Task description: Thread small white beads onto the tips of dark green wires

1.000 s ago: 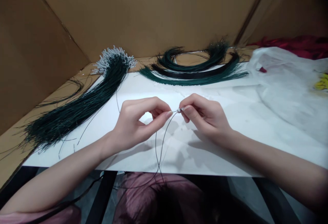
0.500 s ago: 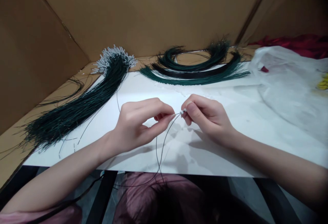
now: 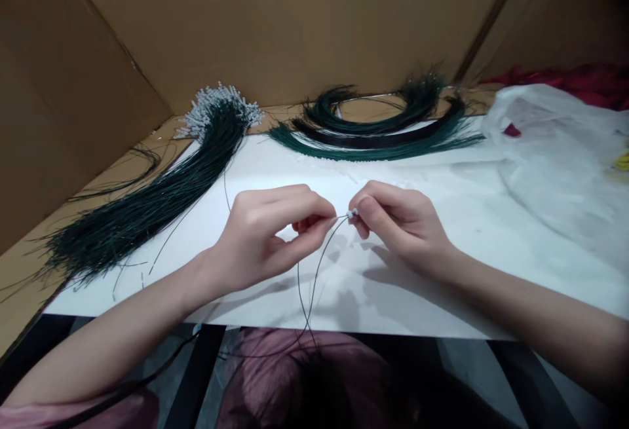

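Observation:
My left hand (image 3: 280, 236) pinches a thin dark wire (image 3: 319, 264) between thumb and forefinger, above the white board. Just to its right, my right hand (image 3: 400, 219) is closed on small white beads (image 3: 351, 213) at the wire's end; how many beads lie under the fingers is hidden. The wire's loose lengths hang down from between the hands and cross over the board's front edge. To the left lies a thick bundle of dark green wires (image 3: 177, 186), its far end covered with white beaded tips (image 3: 219, 107).
A white board (image 3: 432, 298) covers the table. Curved bundles of green and black wire (image 3: 378, 147) lie at the back. A translucent plastic bag (image 3: 555, 160) rests at the right, with red material (image 3: 580, 83) behind it. Cardboard walls (image 3: 295, 23) enclose the back and left.
Both hands hold nearly the same place and grip. The camera view has shifted very slightly, and the hanging wire has swayed a little.

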A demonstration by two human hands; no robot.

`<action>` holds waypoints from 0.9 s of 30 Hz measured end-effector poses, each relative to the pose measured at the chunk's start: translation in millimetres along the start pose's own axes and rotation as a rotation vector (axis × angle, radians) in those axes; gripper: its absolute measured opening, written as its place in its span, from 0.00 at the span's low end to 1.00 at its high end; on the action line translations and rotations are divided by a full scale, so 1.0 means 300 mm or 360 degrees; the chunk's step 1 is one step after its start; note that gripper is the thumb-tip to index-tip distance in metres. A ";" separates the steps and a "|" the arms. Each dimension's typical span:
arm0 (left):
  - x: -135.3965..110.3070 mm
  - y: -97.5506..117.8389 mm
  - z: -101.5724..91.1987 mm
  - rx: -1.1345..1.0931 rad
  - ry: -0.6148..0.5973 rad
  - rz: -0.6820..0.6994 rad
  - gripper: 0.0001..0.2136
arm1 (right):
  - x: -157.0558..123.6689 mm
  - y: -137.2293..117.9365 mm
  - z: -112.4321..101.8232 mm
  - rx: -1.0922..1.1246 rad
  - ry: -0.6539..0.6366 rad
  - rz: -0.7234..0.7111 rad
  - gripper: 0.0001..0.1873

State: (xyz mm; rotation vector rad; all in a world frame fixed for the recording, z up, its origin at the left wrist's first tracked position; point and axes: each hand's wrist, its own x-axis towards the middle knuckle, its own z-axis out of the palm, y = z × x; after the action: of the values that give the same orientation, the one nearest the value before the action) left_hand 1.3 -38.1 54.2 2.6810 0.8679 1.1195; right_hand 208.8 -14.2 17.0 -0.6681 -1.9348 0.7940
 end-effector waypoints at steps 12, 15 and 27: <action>-0.001 -0.008 -0.002 0.0057 -0.0004 0.0018 0.02 | 0.004 0.004 0.003 -0.0121 -0.0030 -0.0007 0.15; -0.002 -0.009 0.002 0.0060 0.0004 0.0056 0.02 | 0.006 0.003 0.005 -0.0108 -0.0049 0.0020 0.16; -0.014 -0.019 0.009 0.0323 -0.0025 0.0164 0.04 | 0.002 0.000 0.003 0.0070 -0.0130 0.0168 0.18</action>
State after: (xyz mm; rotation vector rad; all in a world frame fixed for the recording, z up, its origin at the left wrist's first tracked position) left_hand -2.0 -35.3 47.8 2.9251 0.8949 1.0833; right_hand 207.8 -14.0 17.2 -0.7259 -1.9621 0.9399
